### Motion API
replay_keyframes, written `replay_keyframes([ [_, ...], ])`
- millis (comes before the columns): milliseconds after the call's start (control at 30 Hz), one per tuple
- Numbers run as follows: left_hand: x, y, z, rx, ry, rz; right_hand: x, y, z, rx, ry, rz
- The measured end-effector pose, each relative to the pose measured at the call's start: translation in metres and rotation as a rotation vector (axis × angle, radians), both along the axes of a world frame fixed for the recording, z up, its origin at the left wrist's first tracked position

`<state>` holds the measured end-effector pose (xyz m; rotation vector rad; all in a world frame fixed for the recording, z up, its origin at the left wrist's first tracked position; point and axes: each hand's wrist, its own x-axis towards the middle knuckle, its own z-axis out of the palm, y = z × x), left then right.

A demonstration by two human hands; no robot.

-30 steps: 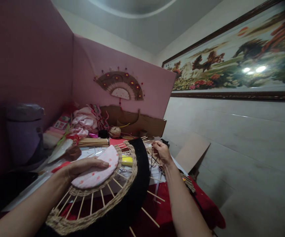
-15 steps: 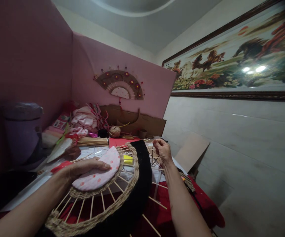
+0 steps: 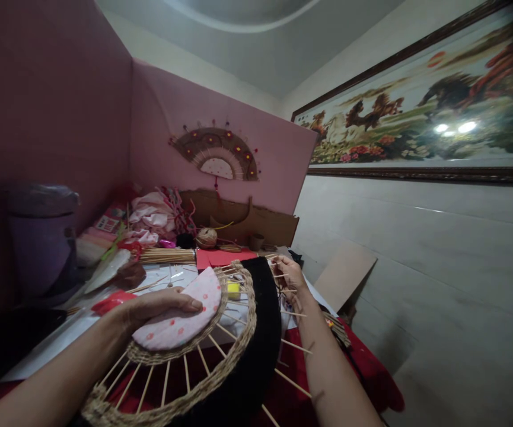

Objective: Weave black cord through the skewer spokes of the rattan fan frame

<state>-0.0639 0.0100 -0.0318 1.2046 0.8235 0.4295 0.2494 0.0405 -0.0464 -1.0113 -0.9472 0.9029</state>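
Note:
My left hand (image 3: 162, 305) grips a half-round woven fan (image 3: 251, 320), its thumb lying on the white padded centre (image 3: 185, 317) with pink-red spots. Around that centre run a braided twine edge, bare thin wooden sticks, a second twine braid (image 3: 220, 379) and a wide black band (image 3: 263, 326). Stick ends poke out past the black band on the right. There my right hand (image 3: 289, 276) is closed at the fan's upper right edge, fingers bent among the stick tips. A dark thread seems to run from its fingers, partly hidden by the sticks and hand.
A finished-looking fan (image 3: 216, 154) hangs on the pink board behind. Along the back of the table lie a twine ball (image 3: 206, 238), a bundle of sticks (image 3: 167, 255), red paper (image 3: 220, 258) and pink cloth (image 3: 152, 210). A purple bin (image 3: 42, 243) stands left.
My right hand has moved in from above the stick ends to the fan's upper right edge, lower and slightly left. The fan has shifted slightly right in my left hand.

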Motion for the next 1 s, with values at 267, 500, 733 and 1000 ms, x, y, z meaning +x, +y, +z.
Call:
replay_keyframes([
  [267,0.002,0.004,-0.007,0.066,0.045,-0.063,0.004,-0.004,0.005,-0.007,0.017,-0.006],
  [500,0.002,0.003,-0.006,0.086,0.056,-0.024,0.004,-0.009,0.010,0.054,0.033,-0.050],
  [733,0.001,0.004,-0.007,0.077,0.062,0.000,0.000,-0.014,0.013,0.091,-0.004,-0.084],
  [1000,0.001,0.001,0.000,0.017,0.065,0.034,-0.008,-0.019,0.016,0.187,-0.252,-0.122],
])
